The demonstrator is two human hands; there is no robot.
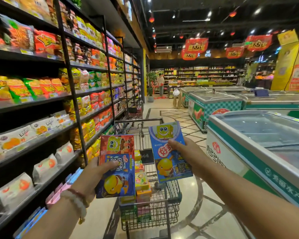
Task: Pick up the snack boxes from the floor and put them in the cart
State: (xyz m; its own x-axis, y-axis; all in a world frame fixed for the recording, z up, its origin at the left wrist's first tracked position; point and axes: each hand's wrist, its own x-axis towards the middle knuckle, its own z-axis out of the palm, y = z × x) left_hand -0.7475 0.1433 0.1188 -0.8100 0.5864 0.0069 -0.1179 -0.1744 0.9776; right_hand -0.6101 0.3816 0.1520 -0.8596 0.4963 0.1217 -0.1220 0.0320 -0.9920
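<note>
1. While both arms reach forward over the aisle, tall shelves [41, 94] full of snack bags stand along the left side, and chest freezers [259, 135] with glass lids stand along the right side.
2. Between them, on the tiled floor [214, 221], stands a wire cart [169, 211]; several colourful boxes already lie stacked inside it.
3. Above the left part of the cart, the left hand [91, 175] holds a red and dark blue snack box [116, 169]; this grip is clamped on it, thumb on the front face and fingers behind.
4. Above the right part of the cart, the right hand [185, 152] holds a light blue snack box [169, 152] by its right edge; this grip is also clamped, with the thumb on the front.
5. Both boxes are upright, in the air, apart from each other.
6. A bead bracelet [76, 202] sits on the left wrist.
</note>
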